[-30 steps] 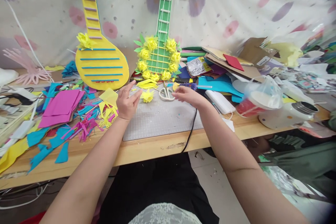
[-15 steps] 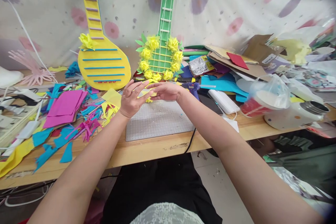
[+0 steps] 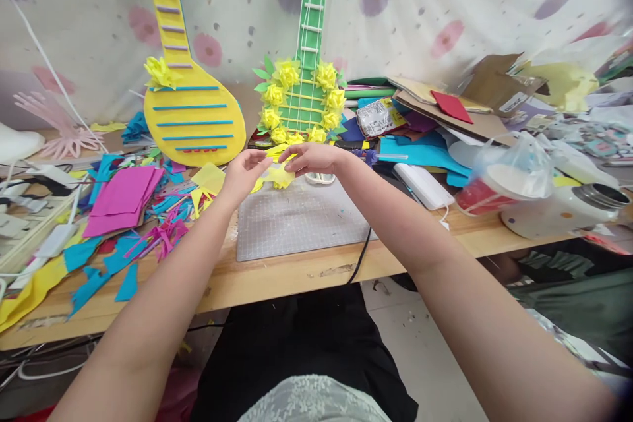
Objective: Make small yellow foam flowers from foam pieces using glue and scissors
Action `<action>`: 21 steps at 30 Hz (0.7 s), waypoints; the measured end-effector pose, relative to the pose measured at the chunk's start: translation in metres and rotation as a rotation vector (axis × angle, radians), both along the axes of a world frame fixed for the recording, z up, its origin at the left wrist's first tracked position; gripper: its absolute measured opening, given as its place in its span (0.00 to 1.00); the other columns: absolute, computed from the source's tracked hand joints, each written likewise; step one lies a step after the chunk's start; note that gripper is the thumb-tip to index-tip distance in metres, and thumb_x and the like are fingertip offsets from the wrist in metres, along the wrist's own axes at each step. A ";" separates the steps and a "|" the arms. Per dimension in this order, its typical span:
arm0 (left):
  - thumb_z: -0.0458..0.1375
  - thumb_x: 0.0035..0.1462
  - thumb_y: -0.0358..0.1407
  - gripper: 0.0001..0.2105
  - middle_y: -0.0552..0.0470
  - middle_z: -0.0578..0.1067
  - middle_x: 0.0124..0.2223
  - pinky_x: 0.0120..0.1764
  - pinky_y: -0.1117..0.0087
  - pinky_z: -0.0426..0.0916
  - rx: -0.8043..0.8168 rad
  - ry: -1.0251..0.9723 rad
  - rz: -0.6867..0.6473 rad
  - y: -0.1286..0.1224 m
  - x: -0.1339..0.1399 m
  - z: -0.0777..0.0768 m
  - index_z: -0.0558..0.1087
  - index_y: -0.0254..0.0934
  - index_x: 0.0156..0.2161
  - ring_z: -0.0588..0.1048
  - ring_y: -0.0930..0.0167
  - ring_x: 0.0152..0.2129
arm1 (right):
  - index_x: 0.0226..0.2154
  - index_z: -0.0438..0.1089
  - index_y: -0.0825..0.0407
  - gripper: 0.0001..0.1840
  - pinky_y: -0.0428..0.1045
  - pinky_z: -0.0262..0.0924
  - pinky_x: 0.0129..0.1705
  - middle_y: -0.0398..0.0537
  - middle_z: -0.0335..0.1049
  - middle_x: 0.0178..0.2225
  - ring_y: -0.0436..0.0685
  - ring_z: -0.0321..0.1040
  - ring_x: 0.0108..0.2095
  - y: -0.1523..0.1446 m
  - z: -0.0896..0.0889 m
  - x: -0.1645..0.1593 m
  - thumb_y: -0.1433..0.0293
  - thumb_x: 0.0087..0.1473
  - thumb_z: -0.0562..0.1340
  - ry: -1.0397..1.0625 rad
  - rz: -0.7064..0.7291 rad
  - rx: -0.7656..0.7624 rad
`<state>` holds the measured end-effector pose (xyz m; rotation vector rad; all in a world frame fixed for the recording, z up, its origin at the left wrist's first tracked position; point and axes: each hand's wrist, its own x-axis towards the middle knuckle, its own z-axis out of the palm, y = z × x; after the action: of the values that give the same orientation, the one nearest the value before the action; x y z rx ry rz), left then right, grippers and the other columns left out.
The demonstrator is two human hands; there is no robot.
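Observation:
My left hand (image 3: 244,175) hovers above the back left of the grey cutting mat (image 3: 301,224), its fingers bent and the thumb apart from them. Facing it, my right hand (image 3: 316,159) has loosely curved fingers with gaps between them. A yellow paper piece (image 3: 281,176) shows between the two hands; I cannot make out whether the fingertips touch it. Behind them stands a green instrument-shaped craft (image 3: 302,109), ringed with yellow paper flowers. To its left leans a yellow instrument-shaped craft (image 3: 198,115) with blue strips and one yellow flower (image 3: 161,72).
Magenta sheets (image 3: 123,201) and blue scraps (image 3: 119,254) lie at left. On the right are a glue gun (image 3: 364,156), partly hidden, a white power bank (image 3: 424,186), a bagged cup (image 3: 502,188) and a white bottle (image 3: 548,214). A black cable (image 3: 363,254) crosses the table edge.
My hands have drawn slightly apart, and their fingers are more bent. The yellow piece between them shows more clearly. The view has shifted a little.

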<state>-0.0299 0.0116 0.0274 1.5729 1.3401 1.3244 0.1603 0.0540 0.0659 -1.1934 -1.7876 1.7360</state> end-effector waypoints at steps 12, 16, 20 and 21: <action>0.67 0.35 0.30 0.10 0.56 0.69 0.22 0.17 0.80 0.52 -0.446 -0.435 0.228 0.002 0.006 0.004 0.71 0.34 0.26 0.64 0.81 0.16 | 0.38 0.64 0.53 0.14 0.50 0.63 0.42 0.48 0.71 0.37 0.52 0.67 0.38 0.024 -0.019 -0.016 0.78 0.45 0.57 -0.057 -0.220 0.451; 0.66 0.38 0.28 0.10 0.58 0.69 0.23 0.16 0.82 0.51 -0.441 -0.687 0.245 0.001 0.007 0.002 0.69 0.34 0.27 0.65 0.83 0.16 | 0.36 0.64 0.54 0.14 0.52 0.62 0.46 0.48 0.72 0.36 0.51 0.68 0.39 0.019 -0.038 -0.013 0.80 0.46 0.53 -0.104 -0.174 0.604; 0.64 0.41 0.28 0.08 0.57 0.72 0.26 0.19 0.82 0.57 -0.391 -0.751 0.233 0.001 0.010 -0.001 0.69 0.34 0.28 0.71 0.81 0.20 | 0.35 0.65 0.52 0.11 0.53 0.63 0.45 0.48 0.72 0.36 0.52 0.69 0.39 0.005 -0.053 -0.013 0.77 0.46 0.54 -0.141 -0.130 0.689; 0.64 0.42 0.28 0.08 0.56 0.73 0.27 0.21 0.82 0.59 -0.379 -0.750 0.226 0.001 0.010 -0.002 0.69 0.34 0.29 0.72 0.80 0.22 | 0.35 0.64 0.52 0.11 0.53 0.64 0.45 0.48 0.72 0.36 0.52 0.70 0.39 0.001 -0.056 -0.014 0.77 0.47 0.54 -0.134 -0.145 0.687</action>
<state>-0.0196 0.0127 0.0250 0.5792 1.1925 1.4747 0.1468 0.0550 0.0096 -1.1024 -2.0616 0.8491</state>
